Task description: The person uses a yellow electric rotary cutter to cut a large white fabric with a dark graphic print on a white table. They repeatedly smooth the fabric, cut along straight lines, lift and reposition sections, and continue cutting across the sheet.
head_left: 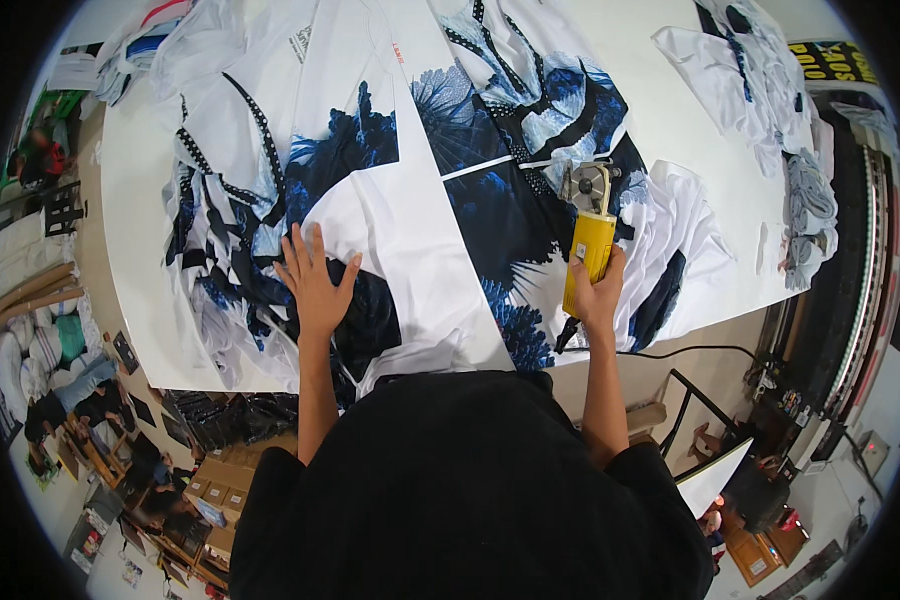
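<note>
My right hand [600, 287] is wrapped round the yellow body of an electric rotary fabric cutter [590, 240]. Its round metal blade head rests over navy and white printed fabric [500, 210] on the right of the table. A black cord runs from the cutter's near end to the right. My left hand [318, 285] lies with fingers spread on bunched dark and white fabric [240, 260]. Between the hands stretches a plain white length of fabric [425, 260]. What lies under my left palm is hidden.
The white table [130, 200] spans the view. More printed fabric [750, 80] lies at its far right, with grey-blue bundles [810, 215] at the right edge. Folded cloth and clear plastic [200, 45] sit far left. Cardboard boxes [220, 490] stand on the floor lower left, and a long machine [860, 270] at right.
</note>
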Available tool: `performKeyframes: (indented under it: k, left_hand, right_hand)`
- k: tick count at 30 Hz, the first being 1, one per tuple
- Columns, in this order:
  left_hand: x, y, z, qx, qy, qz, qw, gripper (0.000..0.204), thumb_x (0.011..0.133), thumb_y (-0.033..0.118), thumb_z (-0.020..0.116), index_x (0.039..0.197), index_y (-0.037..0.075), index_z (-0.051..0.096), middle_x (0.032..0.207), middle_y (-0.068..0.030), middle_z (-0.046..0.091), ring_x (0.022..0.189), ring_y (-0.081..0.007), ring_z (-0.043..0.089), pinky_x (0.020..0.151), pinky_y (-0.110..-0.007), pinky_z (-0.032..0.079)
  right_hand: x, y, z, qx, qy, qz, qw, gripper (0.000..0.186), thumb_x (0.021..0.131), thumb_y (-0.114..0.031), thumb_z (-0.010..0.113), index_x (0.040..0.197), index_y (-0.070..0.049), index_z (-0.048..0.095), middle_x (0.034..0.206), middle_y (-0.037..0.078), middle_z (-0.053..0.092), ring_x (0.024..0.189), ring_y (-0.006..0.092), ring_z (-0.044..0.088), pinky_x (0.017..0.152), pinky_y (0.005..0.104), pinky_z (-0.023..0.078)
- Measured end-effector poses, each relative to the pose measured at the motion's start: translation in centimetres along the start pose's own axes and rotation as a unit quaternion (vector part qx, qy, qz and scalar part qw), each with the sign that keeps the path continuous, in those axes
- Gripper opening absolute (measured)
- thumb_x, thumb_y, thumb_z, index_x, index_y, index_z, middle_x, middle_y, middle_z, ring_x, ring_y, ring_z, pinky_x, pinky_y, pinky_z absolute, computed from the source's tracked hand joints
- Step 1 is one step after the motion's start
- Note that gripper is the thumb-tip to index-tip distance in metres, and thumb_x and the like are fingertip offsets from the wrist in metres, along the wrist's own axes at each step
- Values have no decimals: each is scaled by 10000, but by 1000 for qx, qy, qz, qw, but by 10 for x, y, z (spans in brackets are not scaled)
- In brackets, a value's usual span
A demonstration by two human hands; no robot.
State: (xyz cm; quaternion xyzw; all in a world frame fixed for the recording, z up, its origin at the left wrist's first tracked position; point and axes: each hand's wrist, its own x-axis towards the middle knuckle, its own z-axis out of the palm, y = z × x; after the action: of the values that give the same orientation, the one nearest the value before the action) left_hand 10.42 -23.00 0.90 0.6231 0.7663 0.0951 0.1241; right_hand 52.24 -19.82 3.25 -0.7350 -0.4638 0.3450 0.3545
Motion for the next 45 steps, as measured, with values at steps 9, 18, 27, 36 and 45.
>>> performKeyframes:
  k: [9,18,27,36,45]
  left_hand:
    - [-63,101,17,-160,-57,257,951,550,850,359,764,1280,63,593,1290,-140,567,1232,-341,526,1054,-536,357]
    - [-91,92,57,-132,-53,302,943,145,918,118,632,1050,64,608,978,-109,589,987,-319,568,897,-484,408]
    - [-88,78,60,-293,-34,166,941,157,981,83,550,1071,-39,510,948,-290,581,907,-497,565,786,-541,448]
    - [-82,67,48,-378,-89,135,912,152,945,83,567,977,-52,504,852,-284,559,802,-475,566,724,-517,446]
    - [-72,63,42,-404,-114,122,900,171,908,119,581,885,-33,508,773,-279,567,695,-472,561,637,-504,428]
  right_hand:
    - [-114,-30,-41,-120,-82,-24,989,590,873,-176,723,1324,64,428,1066,284,662,973,392,685,872,422,522]
    - [-218,-9,-45,-213,-148,-12,966,608,867,-218,731,1326,39,424,1042,367,647,985,536,638,840,532,513]
    - [-222,-23,-18,-234,-166,9,958,539,889,-227,694,1283,13,416,1030,353,647,957,541,631,794,562,511]
    - [-179,-29,28,-220,-149,-79,961,560,878,-213,700,1254,57,386,1002,381,628,912,561,625,782,578,505]
    - [-136,-51,58,-236,-157,-38,958,533,889,-231,651,1252,51,382,1113,391,594,983,572,606,844,585,495]
